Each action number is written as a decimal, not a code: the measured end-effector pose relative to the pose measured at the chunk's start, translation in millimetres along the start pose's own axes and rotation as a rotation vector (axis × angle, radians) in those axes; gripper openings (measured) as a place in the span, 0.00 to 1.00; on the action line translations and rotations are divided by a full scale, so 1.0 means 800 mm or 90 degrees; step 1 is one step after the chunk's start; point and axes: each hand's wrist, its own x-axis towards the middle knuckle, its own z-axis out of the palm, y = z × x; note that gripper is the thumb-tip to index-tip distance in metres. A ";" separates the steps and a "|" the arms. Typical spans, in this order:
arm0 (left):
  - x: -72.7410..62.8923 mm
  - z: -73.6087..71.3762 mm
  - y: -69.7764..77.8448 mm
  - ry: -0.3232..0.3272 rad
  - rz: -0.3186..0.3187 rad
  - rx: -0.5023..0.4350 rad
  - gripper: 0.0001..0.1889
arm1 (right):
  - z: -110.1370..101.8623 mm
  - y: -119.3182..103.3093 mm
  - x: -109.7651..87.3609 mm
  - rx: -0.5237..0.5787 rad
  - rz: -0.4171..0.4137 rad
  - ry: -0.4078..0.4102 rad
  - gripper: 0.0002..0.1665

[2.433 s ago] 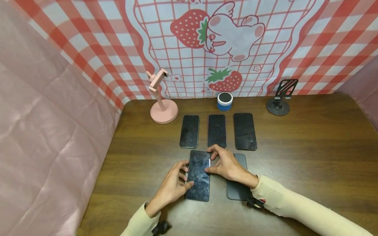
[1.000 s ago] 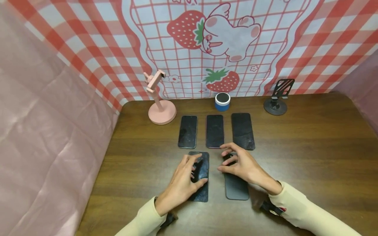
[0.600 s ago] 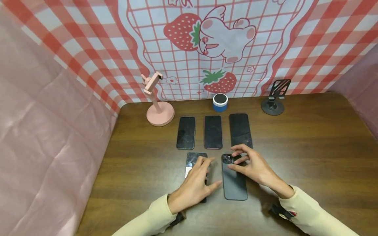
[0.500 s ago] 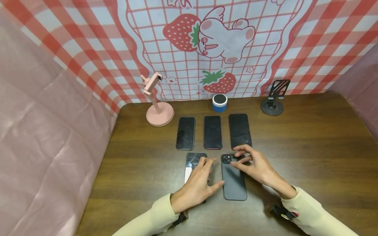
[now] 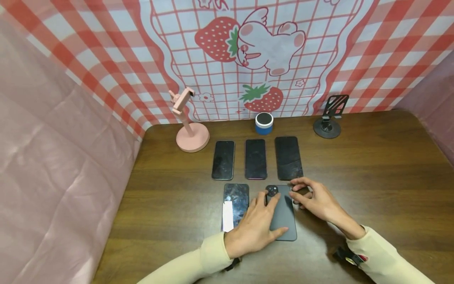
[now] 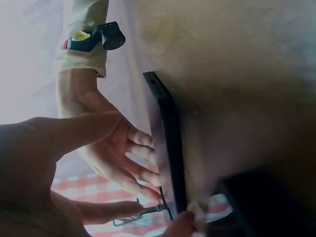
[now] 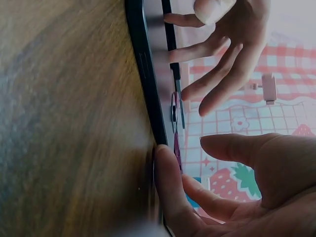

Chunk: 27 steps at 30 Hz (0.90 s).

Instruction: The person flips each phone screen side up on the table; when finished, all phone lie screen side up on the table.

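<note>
A dark grey smartphone (image 5: 288, 219) lies back up on the table, its camera block at the upper left. My left hand (image 5: 252, 228) spreads over its left side, with fingertips by the camera block and the thumb over the lower part. In the left wrist view a fingertip meets the edge of the grey phone (image 6: 170, 143), while the thumb stays off it. My right hand (image 5: 317, 202) is at the upper right edge; one fingertip touches the phone's corner in the right wrist view, thumb apart. Left of it lies a black smartphone (image 5: 238, 197), screen up, with a white glare patch.
Behind, in a row, lie a left phone (image 5: 223, 159), a middle phone (image 5: 255, 159) and a right phone (image 5: 289, 157), screens up. At the back stand a pink phone stand (image 5: 192, 138), a blue-and-white cylinder (image 5: 264, 124) and a black phone stand (image 5: 327, 128).
Both hands have left the black phone. The left hand has swung right over the grey phone, and the right hand has moved to that phone's right edge.
</note>
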 end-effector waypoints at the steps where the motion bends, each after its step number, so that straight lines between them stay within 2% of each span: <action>1: 0.000 0.001 0.004 -0.002 -0.001 0.014 0.47 | 0.000 0.001 0.001 0.008 0.001 -0.003 0.25; 7: 0.004 0.010 0.021 -0.014 -0.002 0.107 0.51 | -0.002 0.003 0.006 0.037 0.023 -0.023 0.24; 13: 0.005 0.017 0.032 -0.024 -0.005 0.189 0.55 | -0.002 0.003 0.010 0.028 0.044 -0.039 0.23; 21: 0.006 0.022 0.041 -0.012 0.001 0.271 0.52 | 0.000 0.003 0.012 0.015 0.055 -0.040 0.20; 27: 0.007 0.025 0.043 0.002 0.006 0.310 0.50 | 0.001 0.003 0.012 0.003 0.053 -0.037 0.18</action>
